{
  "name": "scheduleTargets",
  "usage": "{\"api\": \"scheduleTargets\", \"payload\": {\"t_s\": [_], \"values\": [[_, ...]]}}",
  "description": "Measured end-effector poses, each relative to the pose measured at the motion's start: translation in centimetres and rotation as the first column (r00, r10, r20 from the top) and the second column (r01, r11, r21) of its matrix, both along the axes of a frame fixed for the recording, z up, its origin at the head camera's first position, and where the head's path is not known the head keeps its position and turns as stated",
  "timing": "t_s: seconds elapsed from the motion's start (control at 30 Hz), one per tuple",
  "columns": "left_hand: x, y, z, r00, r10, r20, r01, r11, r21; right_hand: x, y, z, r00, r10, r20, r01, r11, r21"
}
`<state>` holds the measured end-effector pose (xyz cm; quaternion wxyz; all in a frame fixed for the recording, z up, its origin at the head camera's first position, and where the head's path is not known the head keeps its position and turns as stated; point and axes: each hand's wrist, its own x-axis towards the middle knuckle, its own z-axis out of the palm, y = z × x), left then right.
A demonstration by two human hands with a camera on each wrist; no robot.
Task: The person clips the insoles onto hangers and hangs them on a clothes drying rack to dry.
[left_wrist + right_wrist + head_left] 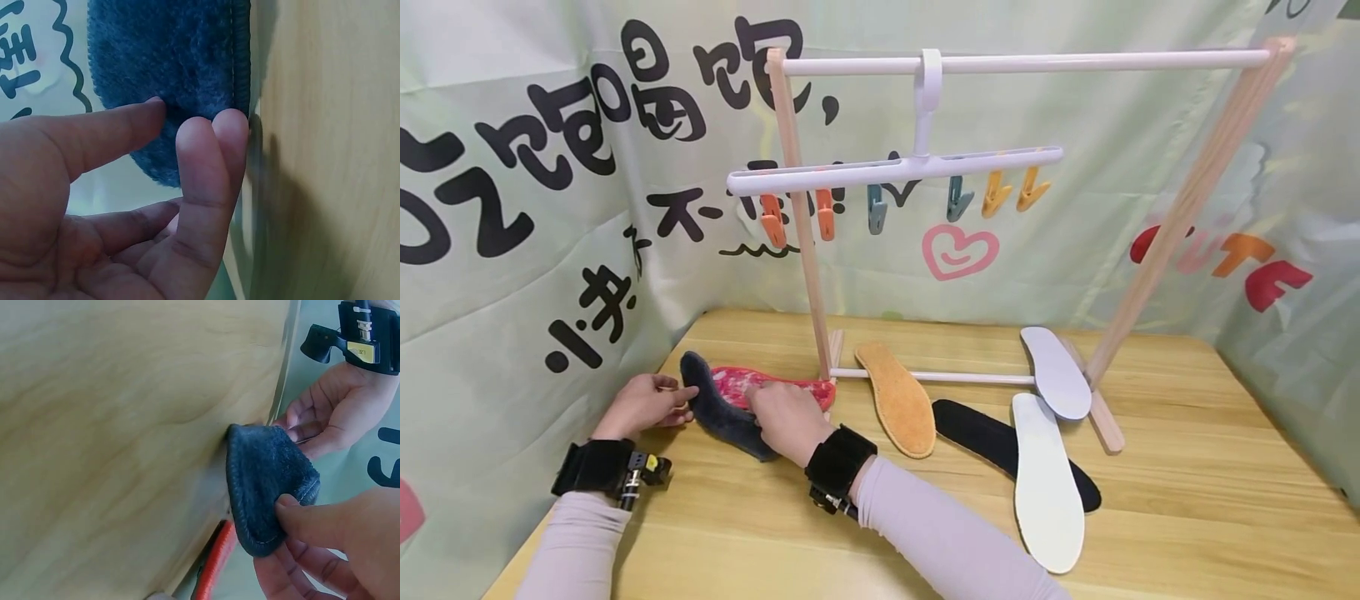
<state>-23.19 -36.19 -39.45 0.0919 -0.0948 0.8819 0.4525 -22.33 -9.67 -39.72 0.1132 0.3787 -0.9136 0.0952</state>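
Observation:
A dark blue-grey fuzzy insole (722, 414) is held tilted and curved at the table's left side. My left hand (642, 406) is at its far left end; in the left wrist view the thumb and fingertips rest on the plush pile (169, 56) near the rounded tip. Gripping the nearer end is my right hand (790, 417); in the right wrist view its thumb presses the inner face of the insole (262, 487) with fingers behind. Just behind lies a red patterned insole (733, 382), partly covered by the dark one and my right hand.
A wooden rack (811, 275) carries a white hanger (850, 175) with orange, blue-grey and yellow clips (996, 196). An orange insole (898, 400), a black insole (977, 433), a white insole (1048, 492) and a pale lavender insole (1056, 371) lie to the right.

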Motion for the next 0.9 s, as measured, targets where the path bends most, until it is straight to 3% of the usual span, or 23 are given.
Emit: {"api": "scheduleTargets", "payload": {"t_s": [0.37,0.57,0.7,0.8,0.9], "values": [[0.0,-0.5,0.2,0.999,-0.008,0.034,0.002,0.987,0.158,0.1,0.8,0.8,0.999,0.015,-0.032,-0.016,0.999,-0.044],[-0.2,-0.9,0.2,0.999,-0.03,0.028,0.021,0.96,0.281,0.1,1.3,1.1,0.999,0.02,-0.038,-0.023,0.996,-0.083],[-0.4,-0.9,0.2,0.998,-0.061,0.009,0.054,0.927,0.371,0.0,1.5,1.3,0.999,0.024,-0.036,-0.028,0.994,-0.109],[-0.4,-0.7,0.3,0.997,-0.078,-0.016,0.077,0.908,0.412,0.0,1.6,1.4,0.999,0.028,-0.029,-0.031,0.991,-0.127],[-0.3,-0.6,0.4,0.996,-0.073,-0.043,0.084,0.902,0.424,0.0,1.7,1.4,0.999,0.026,-0.023,-0.029,0.99,-0.135]]}}
